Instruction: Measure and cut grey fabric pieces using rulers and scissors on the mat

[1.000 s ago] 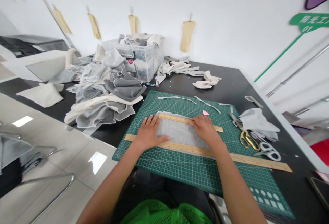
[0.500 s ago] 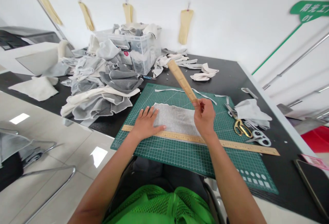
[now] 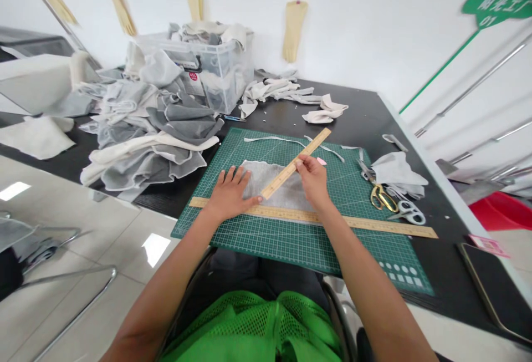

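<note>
A grey piece of fabric (image 3: 291, 191) lies on the green cutting mat (image 3: 270, 245), with a long wooden ruler (image 3: 366, 222) along its near edge. My left hand (image 3: 230, 193) is spread flat over the fabric's left end, its thumb by the long ruler. In my right hand (image 3: 312, 178) is a shorter wooden ruler (image 3: 286, 172), pinched near its middle. It slants across the fabric, its lower end close to my left thumb. A small pink piece (image 3: 321, 161) shows just beyond my right hand.
Gold-handled scissors (image 3: 383, 198) and white-handled scissors (image 3: 411, 212) lie right of the mat, near fabric scraps (image 3: 397, 171). A fabric heap (image 3: 153, 129) and a clear plastic box (image 3: 226, 74) stand at left and back. A phone (image 3: 494, 284) rests at far right.
My right hand has lowered the short ruler from a raised, tilted position down over the fabric, turning it to slant the other way. My left hand has stayed spread on the fabric.
</note>
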Action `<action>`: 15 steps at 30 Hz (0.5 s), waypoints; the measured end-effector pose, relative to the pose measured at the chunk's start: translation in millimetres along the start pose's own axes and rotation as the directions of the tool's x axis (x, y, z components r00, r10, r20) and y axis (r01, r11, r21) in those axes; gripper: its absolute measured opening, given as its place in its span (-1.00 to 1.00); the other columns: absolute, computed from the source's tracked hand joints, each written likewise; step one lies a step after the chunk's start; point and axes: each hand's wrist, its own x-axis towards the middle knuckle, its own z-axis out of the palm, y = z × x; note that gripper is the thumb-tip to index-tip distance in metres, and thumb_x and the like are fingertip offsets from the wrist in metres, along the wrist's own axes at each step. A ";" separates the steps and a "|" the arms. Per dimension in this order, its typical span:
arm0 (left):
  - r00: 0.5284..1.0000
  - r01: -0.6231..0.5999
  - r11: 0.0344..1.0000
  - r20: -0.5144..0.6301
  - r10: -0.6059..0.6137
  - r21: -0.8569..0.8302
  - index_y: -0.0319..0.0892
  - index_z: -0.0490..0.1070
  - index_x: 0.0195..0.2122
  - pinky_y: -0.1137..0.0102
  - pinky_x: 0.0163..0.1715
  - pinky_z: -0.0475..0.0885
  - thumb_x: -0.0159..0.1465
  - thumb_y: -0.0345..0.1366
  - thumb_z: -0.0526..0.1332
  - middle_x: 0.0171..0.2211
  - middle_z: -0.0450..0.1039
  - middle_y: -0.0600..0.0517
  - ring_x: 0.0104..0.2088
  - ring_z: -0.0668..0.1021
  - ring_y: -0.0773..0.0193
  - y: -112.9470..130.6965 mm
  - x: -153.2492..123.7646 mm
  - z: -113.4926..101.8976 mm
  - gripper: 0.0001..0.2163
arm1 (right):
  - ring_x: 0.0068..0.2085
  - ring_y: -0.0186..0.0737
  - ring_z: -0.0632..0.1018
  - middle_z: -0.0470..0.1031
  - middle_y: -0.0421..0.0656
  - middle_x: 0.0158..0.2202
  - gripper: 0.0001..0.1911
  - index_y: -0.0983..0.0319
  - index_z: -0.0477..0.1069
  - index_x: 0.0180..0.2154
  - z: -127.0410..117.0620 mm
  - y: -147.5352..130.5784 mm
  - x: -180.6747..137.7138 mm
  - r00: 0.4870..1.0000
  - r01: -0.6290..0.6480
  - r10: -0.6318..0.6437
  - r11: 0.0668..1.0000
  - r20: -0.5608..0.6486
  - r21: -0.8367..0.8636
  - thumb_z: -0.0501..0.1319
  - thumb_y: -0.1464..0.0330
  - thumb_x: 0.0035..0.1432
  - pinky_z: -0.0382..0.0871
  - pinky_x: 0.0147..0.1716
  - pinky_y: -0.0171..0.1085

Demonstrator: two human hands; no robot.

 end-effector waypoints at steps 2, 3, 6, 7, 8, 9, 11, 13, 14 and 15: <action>1.000 0.000 1.000 -0.001 0.000 -0.016 -0.11 0.12 0.41 -0.06 0.39 -0.08 0.39 0.20 -0.09 0.45 0.00 -0.08 0.44 0.02 -0.14 -1.3 -0.2 -2.0 -0.31 | -0.17 -0.15 0.62 0.59 -0.09 -0.18 -0.70 0.20 0.41 -0.13 4.7 6.9 -0.6 0.999 -0.028 0.028 1.000 0.031 -0.010 0.25 0.19 0.13 0.55 -0.04 -0.05; 1.000 0.004 0.999 -0.004 -0.004 -0.031 -0.08 0.14 0.40 -0.05 0.39 -0.07 0.44 0.14 -0.14 0.44 0.02 -0.05 0.44 0.04 -0.10 -2.2 -0.3 -3.0 -0.38 | -0.17 -0.14 0.62 0.60 -0.08 -0.19 -0.69 0.21 0.41 -0.12 6.5 9.7 -1.0 0.998 -0.037 0.038 0.999 0.047 -0.014 0.25 0.19 0.13 0.56 -0.05 -0.05; 1.000 0.024 0.995 -0.016 -0.026 -0.094 -0.01 0.21 0.37 -0.02 0.39 -0.03 0.49 0.03 -0.29 0.43 0.09 0.01 0.44 0.08 -0.01 -4.8 -0.7 -5.0 -0.44 | -0.17 -0.12 0.64 0.61 -0.06 -0.19 -0.66 0.22 0.41 -0.11 9.5 16.3 -2.1 0.995 -0.057 0.060 0.998 0.077 -0.037 0.27 0.20 0.11 0.57 -0.07 -0.05; 0.999 0.029 0.993 -0.018 -0.032 -0.116 0.00 0.22 0.36 -0.02 0.39 -0.02 0.50 0.02 -0.30 0.42 0.10 0.02 0.44 0.09 0.01 -5.3 -0.8 -5.3 -0.44 | -0.16 -0.11 0.64 0.61 -0.06 -0.19 -0.66 0.22 0.41 -0.11 9.8 17.8 -2.2 0.995 -0.058 0.062 0.997 0.083 -0.049 0.28 0.21 0.10 0.57 -0.07 -0.04; 0.999 0.036 0.990 -0.020 -0.039 -0.136 0.00 0.23 0.36 -0.01 0.40 -0.02 0.50 0.01 -0.31 0.42 0.11 0.03 0.44 0.09 0.02 -5.8 -0.8 -5.3 -0.43 | -0.16 -0.10 0.64 0.61 -0.05 -0.18 -0.66 0.22 0.41 -0.11 10.0 19.0 -2.2 0.994 -0.057 0.062 0.996 0.089 -0.062 0.29 0.22 0.09 0.57 -0.07 -0.04; 0.999 0.042 0.987 -0.020 -0.046 -0.153 0.00 0.23 0.35 -0.01 0.40 -0.02 0.50 0.01 -0.32 0.42 0.11 0.04 0.44 0.09 0.02 -6.2 -0.7 -5.1 -0.43 | -0.16 -0.09 0.65 0.61 -0.05 -0.16 -0.67 0.22 0.42 -0.11 10.0 19.7 -2.2 0.993 -0.054 0.062 0.996 0.098 -0.076 0.29 0.23 0.09 0.57 -0.06 -0.03; 0.998 0.050 0.983 -0.021 -0.055 -0.179 0.00 0.24 0.35 -0.01 0.41 -0.04 0.51 0.01 -0.32 0.41 0.12 0.06 0.44 0.08 0.03 -7.2 -0.2 -4.4 -0.43 | -0.15 -0.07 0.65 0.61 -0.03 -0.14 -0.68 0.22 0.43 -0.12 9.8 20.3 -2.1 0.991 -0.049 0.061 0.993 0.119 -0.105 0.30 0.25 0.08 0.57 -0.05 -0.02; 0.998 0.049 0.979 -0.018 -0.053 -0.197 0.01 0.23 0.35 0.00 0.41 -0.07 0.51 0.01 -0.31 0.42 0.11 0.07 0.45 0.07 0.05 -9.4 0.8 -3.5 -0.44 | -0.14 -0.06 0.65 0.62 -0.02 -0.12 -0.68 0.22 0.44 -0.11 9.4 20.0 -1.7 0.988 -0.042 0.061 0.989 0.138 -0.139 0.30 0.26 0.08 0.56 -0.04 -0.02; 0.999 0.045 0.978 -0.008 -0.048 -0.204 0.02 0.23 0.36 0.00 0.42 -0.08 0.51 0.00 -0.31 0.42 0.09 0.08 0.45 0.05 0.06 -10.9 1.5 -3.1 -0.45 | -0.15 -0.06 0.66 0.62 -0.02 -0.13 -0.68 0.22 0.45 -0.12 9.0 19.6 -1.4 0.987 -0.038 0.061 0.986 0.145 -0.160 0.30 0.26 0.08 0.56 -0.04 -0.02; 0.999 0.040 0.977 0.009 -0.039 -0.208 0.03 0.22 0.36 0.00 0.42 -0.09 0.51 0.00 -0.29 0.43 0.07 0.09 0.45 0.04 0.05 -12.8 2.2 -2.8 -0.46 | -0.17 -0.06 0.66 0.62 -0.03 -0.14 -0.69 0.22 0.45 -0.12 8.5 19.2 -1.0 0.987 -0.033 0.062 0.983 0.151 -0.183 0.30 0.26 0.08 0.56 -0.06 -0.02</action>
